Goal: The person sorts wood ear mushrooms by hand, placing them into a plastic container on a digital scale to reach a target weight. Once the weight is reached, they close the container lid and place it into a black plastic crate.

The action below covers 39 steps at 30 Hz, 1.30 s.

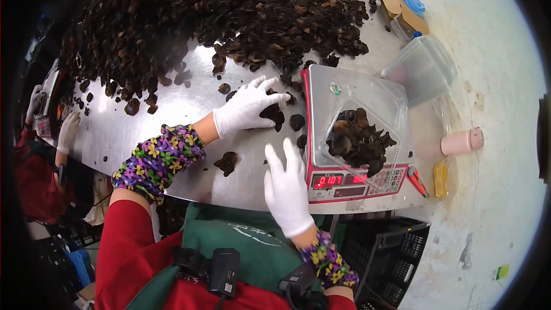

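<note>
My left hand, in a white glove, reaches over a few dark wood ear mushrooms on the steel table. Its fingers are spread, with mushrooms under them and between thumb and forefinger; whether it grips any is hard to see. Just left of the scale, my right hand, also gloved, is raised with fingers apart and nothing in it. On the red and white digital scale sits a clear plastic container with a heap of wood ear mushrooms. The scale's display glows with red digits.
A large pile of wood ear mushrooms covers the far table. A loose mushroom lies near the front edge. Right of the scale are a clear plastic tub, a red cutter and a pink bottle. A co-worker's gloved hand shows at left.
</note>
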Motion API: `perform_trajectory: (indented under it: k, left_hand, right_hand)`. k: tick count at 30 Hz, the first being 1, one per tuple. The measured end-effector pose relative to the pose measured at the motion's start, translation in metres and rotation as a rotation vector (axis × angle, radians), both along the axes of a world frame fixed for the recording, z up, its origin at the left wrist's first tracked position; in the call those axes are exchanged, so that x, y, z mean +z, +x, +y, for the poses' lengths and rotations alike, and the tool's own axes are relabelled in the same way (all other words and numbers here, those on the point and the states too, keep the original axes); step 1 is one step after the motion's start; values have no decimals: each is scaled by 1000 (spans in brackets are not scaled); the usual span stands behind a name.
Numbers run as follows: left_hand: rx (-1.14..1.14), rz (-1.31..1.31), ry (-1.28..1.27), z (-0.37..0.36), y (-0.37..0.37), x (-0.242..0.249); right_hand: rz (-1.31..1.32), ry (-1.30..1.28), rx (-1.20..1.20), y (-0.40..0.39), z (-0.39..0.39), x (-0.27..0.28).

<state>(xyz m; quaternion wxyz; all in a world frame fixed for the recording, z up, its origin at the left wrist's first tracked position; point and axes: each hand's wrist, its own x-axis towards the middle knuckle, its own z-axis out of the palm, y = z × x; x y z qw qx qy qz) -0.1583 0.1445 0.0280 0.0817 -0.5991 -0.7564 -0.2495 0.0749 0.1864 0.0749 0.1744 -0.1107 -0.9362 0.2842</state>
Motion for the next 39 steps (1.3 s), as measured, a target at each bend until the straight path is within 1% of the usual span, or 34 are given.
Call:
perform_trajectory:
  k: [1,2,4,5,6,8,10,11,12,14,16,18,20,21,22,24,26,28,29,30,32,33,34,35,36,37,38,39]
  left_hand:
    - [-68,-89,-35,1,1,0]
    - [-74,-86,-35,4,1,0]
    - [-215,-97,-233,6,1,-3]
    - [-232,-81,-215,3,5,-10]
    - [-251,-156,-135,-3,9,-10]
    - [-240,-159,-54,-13,6,-11]
    - [-137,-257,138,-31,6,17]
    - [-70,-473,172,-42,4,25]
    - [45,-597,216,-54,1,25]
    - [172,-1012,250,-81,-13,29]
    - [303,-1010,287,-99,-25,28]
    - [349,-960,271,-111,-36,20]
    - [337,-767,245,-112,-38,20]
    - [310,-608,216,-110,-41,13]
    - [348,-595,148,-106,-41,12]
    - [353,-431,20,-97,-45,0]
    - [320,-383,50,-86,-43,-3]
    - [264,-190,-62,-79,-42,-11]
    - [256,-156,-51,-77,-40,-16]
    - [257,-162,-50,-78,-39,-16]
    - [143,-325,-114,-83,-37,-15]
    - [137,-324,-115,-86,-37,-15]
    - [108,-384,-73,-90,-38,-14]
    - [69,-444,-33,-92,-40,-14]
    - [123,-456,-44,-95,-45,-14]
    - [116,-520,-3,-95,-41,6]
    - [135,-506,-5,-95,-52,-1]
    - [146,-470,6,-94,-52,10]
  right_hand:
    - [-67,86,-78,-14,1,-11]
    - [-132,172,-156,-26,4,-20]
    - [-150,170,-216,-44,11,-33]
    - [-135,163,-240,-50,12,-38]
    - [-102,126,-250,-54,13,-38]
    - [-96,100,-242,-53,15,-36]
    - [-76,108,-216,-49,19,-41]
    - [-56,121,-210,-47,20,-43]
    - [-34,136,-202,-47,21,-44]
    - [-46,110,-189,-49,23,-45]
    - [-55,82,-167,-56,19,-43]
    - [-68,30,-140,-66,15,-38]
    - [-46,64,-112,-77,10,-40]
    - [-98,57,-114,-81,6,-38]
    - [-152,49,-118,-84,3,-37]
    - [-187,83,-117,-89,0,-44]
    - [-237,80,-128,-91,-2,-49]
    - [-213,103,-135,-90,-3,-52]
    - [-187,121,-142,-89,-4,-53]
    - [-192,123,-140,-90,-4,-53]
    - [-138,49,-138,-97,-6,-52]
    - [-135,86,-139,-101,-10,-52]
    - [-122,142,-135,-106,-12,-55]
    - [-162,199,-123,-112,-14,-62]
    - [-205,256,-127,-117,-15,-69]
    - [-169,291,-103,-117,-16,-71]
    - [-141,333,-81,-117,-17,-74]
    - [-155,315,-102,-119,-19,-78]
